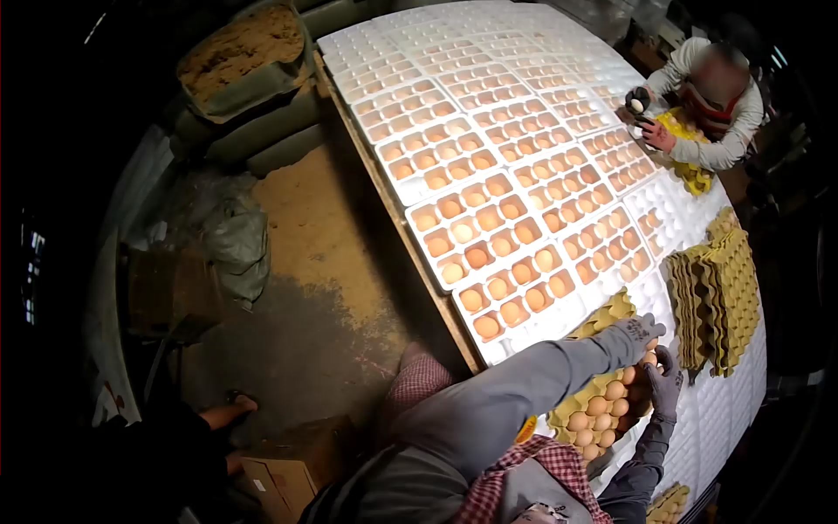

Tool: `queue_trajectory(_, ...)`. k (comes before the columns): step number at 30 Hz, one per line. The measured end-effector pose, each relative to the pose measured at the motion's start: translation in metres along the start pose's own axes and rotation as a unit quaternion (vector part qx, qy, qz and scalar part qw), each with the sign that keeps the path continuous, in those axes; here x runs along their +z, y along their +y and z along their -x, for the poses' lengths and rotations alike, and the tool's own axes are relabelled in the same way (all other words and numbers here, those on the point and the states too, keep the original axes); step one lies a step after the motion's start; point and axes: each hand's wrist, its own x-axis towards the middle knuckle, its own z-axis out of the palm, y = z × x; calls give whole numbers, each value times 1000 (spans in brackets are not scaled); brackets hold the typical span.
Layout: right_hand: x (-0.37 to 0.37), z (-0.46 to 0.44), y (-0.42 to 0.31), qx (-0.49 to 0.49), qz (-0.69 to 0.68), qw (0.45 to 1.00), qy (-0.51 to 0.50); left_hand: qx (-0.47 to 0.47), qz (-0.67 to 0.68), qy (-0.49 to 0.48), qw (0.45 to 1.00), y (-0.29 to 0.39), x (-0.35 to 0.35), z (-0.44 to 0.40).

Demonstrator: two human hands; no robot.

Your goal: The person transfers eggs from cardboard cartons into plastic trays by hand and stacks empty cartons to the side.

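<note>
A yellowish egg tray (572,397) filled with brown eggs (602,407) lies in front of me at the table's near edge. My left hand (639,334), in a grey glove, reaches over the far end of this tray with its fingers curled down around an egg (652,344). Close beside it, my right hand (666,384), gloved the same way, bends its fingers round an egg at the tray's right side. Both hands partly hide the eggs between them. White foam trays (419,201) with brown eggs in their cells stretch away beyond my left arm.
Pulp trays (716,297) are stacked right of my hands. Across the table, a co-worker (720,113) holds a pale egg (636,106) above a yellow tray (694,177). A brown-filled sack (244,57) stands far left; a cardboard box (279,480) sits on the floor.
</note>
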Motion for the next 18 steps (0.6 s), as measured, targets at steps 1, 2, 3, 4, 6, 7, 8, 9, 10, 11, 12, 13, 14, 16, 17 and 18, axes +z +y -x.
queue_trajectory(1, 6, 4, -11, 13, -54, 997, 47, 0, 81, 90, 993, 7, -23, 18)
queue_trajectory(2, 14, 2, -25, 19, -92, 994, 64, -23, 87, 160, 983, 13, -50, 42)
queue_trajectory(3, 26, -1, -52, 31, -132, 987, 81, -46, 103, 208, 972, 5, -73, 62)
queue_trajectory(4, 42, -6, -85, 48, -172, 982, 60, -45, 56, 272, 960, -4, -103, 88)
queue_trajectory(6, 85, -24, -140, 31, -198, 980, 10, -135, 8, 366, 921, -37, -168, 135)
queue_trajectory(7, 108, -34, -161, -5, -184, 983, -16, -176, -62, 415, 890, -55, -205, 154)
queue_trajectory(8, 130, -43, -181, 4, -227, 972, -57, -221, -27, 479, 849, -80, -236, 171)
queue_trajectory(9, 150, -50, -199, 17, -268, 959, -87, -227, -167, 498, 820, -99, -270, 186)
queue_trajectory(10, 166, -56, -212, -66, -224, 968, -93, -238, -181, 501, 812, -117, -300, 196)
queue_trajectory(11, 172, -54, -236, -39, -241, 962, -124, -274, -183, 444, 834, -151, -324, 213)
queue_trajectory(12, 176, -54, -241, -82, -138, 976, -146, -323, -246, 303, 862, -181, -345, 233)
queue_trajectory(13, 185, -55, -238, -98, -129, 975, -150, -390, -249, 228, 857, -173, -361, 227)
queue_trajectory(14, 184, -52, -235, -103, -109, 979, -136, -355, -272, 218, 868, -191, -368, 232)
queue_trajectory(16, 170, -54, -229, -23, -98, 993, -59, -336, -149, 289, 884, -202, -367, 238)
queue_trajectory(17, 164, -58, -213, 5, -91, 996, 5, -344, 3, 356, 869, -202, -366, 235)
queue_trajectory(18, 156, -67, -198, 19, -63, 995, 80, -339, 9, 349, 873, -209, -361, 232)
